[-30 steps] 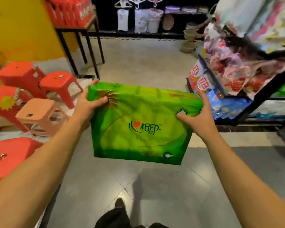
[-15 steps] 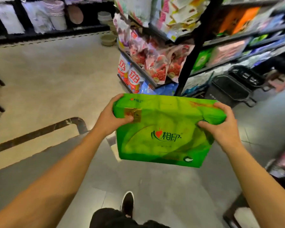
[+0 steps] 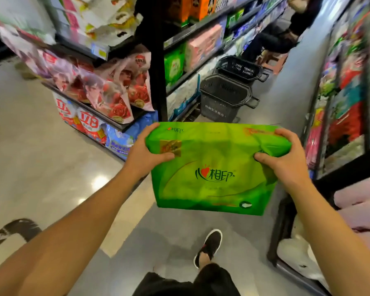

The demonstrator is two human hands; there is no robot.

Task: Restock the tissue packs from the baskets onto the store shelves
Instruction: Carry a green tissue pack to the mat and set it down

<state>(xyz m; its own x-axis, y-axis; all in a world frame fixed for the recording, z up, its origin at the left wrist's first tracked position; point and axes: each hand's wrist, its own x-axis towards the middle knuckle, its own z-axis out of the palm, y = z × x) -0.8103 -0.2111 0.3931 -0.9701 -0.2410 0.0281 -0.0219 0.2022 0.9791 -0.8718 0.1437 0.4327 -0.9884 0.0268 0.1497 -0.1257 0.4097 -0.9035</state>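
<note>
The view has swung round: a second ago the person faced open floor and red stools, and now an aisle of stocked shelves lies ahead. The green tissue pack (image 3: 216, 167) has stayed in the same two-handed hold throughout, carried in the air at about waist height above the grey floor (image 3: 41, 157), touching no shelf. The left hand (image 3: 146, 153) is clamped on the pack's upper left corner, thumb pressed across the front face by the gold sticker. The right hand (image 3: 284, 161) is wrapped round the upper right corner, thumb dug into the wrapper so that it creases there.

Ahead, two black shopping baskets (image 3: 224, 97) stand on the floor just beside the left-hand shelf unit (image 3: 158, 67); whether they hold anything I cannot tell. Green packs (image 3: 173, 65) of similar colour sit on a middle shelf there, next to pink ones. The turn suggests the carry is nearly over, and that placing the pack on that shelf probably comes next.
</note>
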